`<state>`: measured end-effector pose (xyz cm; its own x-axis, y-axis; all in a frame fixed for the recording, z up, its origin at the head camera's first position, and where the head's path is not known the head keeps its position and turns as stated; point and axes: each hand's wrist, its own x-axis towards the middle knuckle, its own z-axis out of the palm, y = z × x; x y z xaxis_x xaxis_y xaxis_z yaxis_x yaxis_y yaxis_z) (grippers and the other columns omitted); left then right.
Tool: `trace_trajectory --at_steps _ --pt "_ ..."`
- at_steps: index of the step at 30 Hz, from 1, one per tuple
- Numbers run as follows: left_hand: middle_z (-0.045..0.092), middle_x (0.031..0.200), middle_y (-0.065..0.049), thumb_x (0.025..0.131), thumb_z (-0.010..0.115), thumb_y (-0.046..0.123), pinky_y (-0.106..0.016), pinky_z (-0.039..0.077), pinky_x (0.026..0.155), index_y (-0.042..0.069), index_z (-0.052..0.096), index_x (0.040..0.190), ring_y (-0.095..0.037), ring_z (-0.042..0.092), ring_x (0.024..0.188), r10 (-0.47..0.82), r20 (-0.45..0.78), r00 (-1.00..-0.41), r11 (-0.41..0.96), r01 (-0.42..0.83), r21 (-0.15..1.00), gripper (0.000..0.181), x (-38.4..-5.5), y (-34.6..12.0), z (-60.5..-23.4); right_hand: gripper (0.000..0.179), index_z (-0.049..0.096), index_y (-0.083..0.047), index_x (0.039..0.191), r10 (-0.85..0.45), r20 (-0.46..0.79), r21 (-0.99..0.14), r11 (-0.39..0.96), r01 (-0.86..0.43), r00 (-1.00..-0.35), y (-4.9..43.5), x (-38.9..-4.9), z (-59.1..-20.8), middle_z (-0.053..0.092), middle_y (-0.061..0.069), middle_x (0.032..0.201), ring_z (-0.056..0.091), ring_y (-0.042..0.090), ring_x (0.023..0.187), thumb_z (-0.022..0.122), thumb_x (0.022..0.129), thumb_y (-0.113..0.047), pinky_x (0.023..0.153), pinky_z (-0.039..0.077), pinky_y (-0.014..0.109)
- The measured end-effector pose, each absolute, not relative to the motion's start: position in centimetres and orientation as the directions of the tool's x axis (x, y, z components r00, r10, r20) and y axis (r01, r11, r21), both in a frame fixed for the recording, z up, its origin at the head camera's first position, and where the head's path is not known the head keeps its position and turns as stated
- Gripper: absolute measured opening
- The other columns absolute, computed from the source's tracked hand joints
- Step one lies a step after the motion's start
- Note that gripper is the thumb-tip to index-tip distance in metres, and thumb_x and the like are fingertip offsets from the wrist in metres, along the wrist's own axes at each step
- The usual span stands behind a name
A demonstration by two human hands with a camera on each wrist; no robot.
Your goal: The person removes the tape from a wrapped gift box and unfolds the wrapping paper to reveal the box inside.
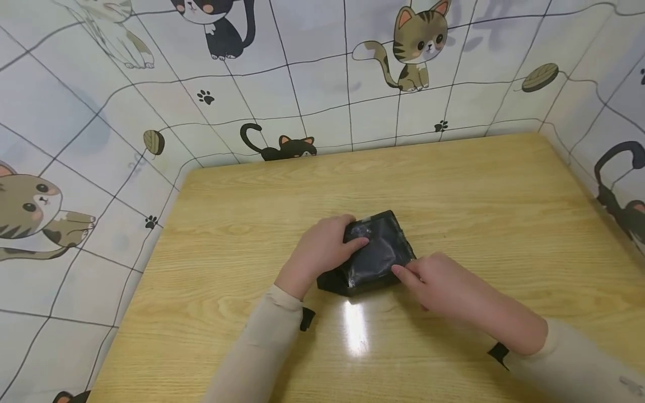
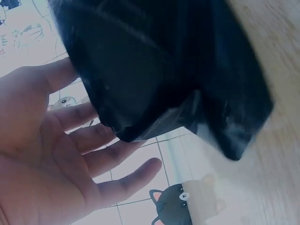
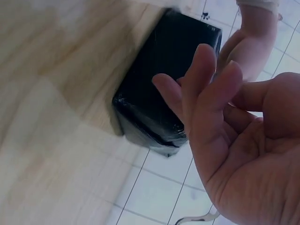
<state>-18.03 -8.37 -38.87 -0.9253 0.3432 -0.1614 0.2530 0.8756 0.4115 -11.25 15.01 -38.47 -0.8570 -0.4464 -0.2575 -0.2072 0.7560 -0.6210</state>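
A boxy parcel in shiny, creased black plastic (image 1: 380, 252) sits near the middle of the table. My left hand (image 1: 325, 243) holds its left side, thumb lying over the top and fingers down along the side. In the left wrist view those fingers (image 2: 105, 157) run beside the dark plastic, partly hidden behind it. At the parcel's right front corner, my right hand (image 1: 435, 282) pinches the edge between thumb and forefinger. The right wrist view has the right hand (image 3: 239, 136) in front of the parcel (image 3: 157, 61), its other fingers bent loosely and the pinch itself mostly hidden.
The light wood table (image 1: 242, 224) reaches back to a wall covering (image 1: 322, 84) printed with cats and grid lines, which also runs along both sides. A bright light reflection lies on the wood in front of the parcel. Dark straps show at both sleeve cuffs.
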Motion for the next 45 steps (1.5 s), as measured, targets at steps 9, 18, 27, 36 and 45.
trace_trajectory --at_steps 9,18,27,36,45 --pt "0.067 0.082 -0.003 0.098 0.071 0.059 -0.033 0.046 0.059 0.009 0.067 0.106 -0.018 0.062 0.071 0.236 -0.184 -0.954 0.930 0.167 0.328 0.050 -16.2 -8.5 -38.1 0.042 0.075 -0.007 0.091 -0.386 -0.190 -0.523 0.818 -0.240 -0.903 15.8 -13.9 -38.5 0.058 -0.001 0.064 0.051 0.014 0.059 0.058 0.110 -0.039 0.062 0.044 0.031" --pt "0.076 0.089 -0.007 0.097 0.072 0.059 -0.030 0.045 0.055 0.007 0.071 0.106 -0.017 0.064 0.069 0.150 -0.177 -0.973 0.915 0.068 0.397 0.053 -14.0 -8.9 -38.0 0.037 0.074 -0.004 0.096 -0.375 -0.177 -0.475 0.842 -0.255 -0.910 15.5 -15.2 -38.8 0.067 0.000 0.074 0.055 0.016 0.066 0.063 0.108 -0.037 0.066 0.046 0.033" --pt "0.078 0.095 -0.007 0.097 0.076 0.052 -0.031 0.048 0.058 0.007 0.073 0.111 -0.018 0.067 0.074 0.127 -0.151 -0.980 0.903 0.051 0.427 0.047 -13.9 -9.0 -38.4 0.038 0.071 -0.004 0.093 -0.378 -0.181 -0.466 0.846 -0.259 -0.908 15.6 -15.3 -39.1 0.065 0.001 0.074 0.054 0.017 0.066 0.063 0.108 -0.038 0.063 0.044 0.033" --pt "0.065 0.072 -0.002 0.095 0.077 0.054 -0.030 0.039 0.050 0.010 0.066 0.090 -0.015 0.055 0.059 0.135 -0.173 -0.976 0.917 0.057 0.394 0.045 -13.8 -8.9 -38.1 0.035 0.070 -0.007 0.092 -0.397 -0.171 -0.442 0.849 -0.290 -0.902 15.6 -15.4 -39.1 0.063 -0.001 0.072 0.052 0.015 0.064 0.064 0.107 -0.038 0.063 0.044 0.032" --pt "0.065 0.073 -0.001 0.096 0.074 0.059 -0.030 0.039 0.051 0.011 0.067 0.090 -0.015 0.054 0.058 0.141 -0.196 -0.970 0.921 0.056 0.385 0.048 -13.6 -9.0 -37.9 0.036 0.068 -0.009 0.089 -0.414 -0.179 -0.423 0.852 -0.310 -0.893 15.8 -15.4 -39.1 0.061 -0.001 0.071 0.051 0.015 0.063 0.064 0.107 -0.040 0.061 0.042 0.032"
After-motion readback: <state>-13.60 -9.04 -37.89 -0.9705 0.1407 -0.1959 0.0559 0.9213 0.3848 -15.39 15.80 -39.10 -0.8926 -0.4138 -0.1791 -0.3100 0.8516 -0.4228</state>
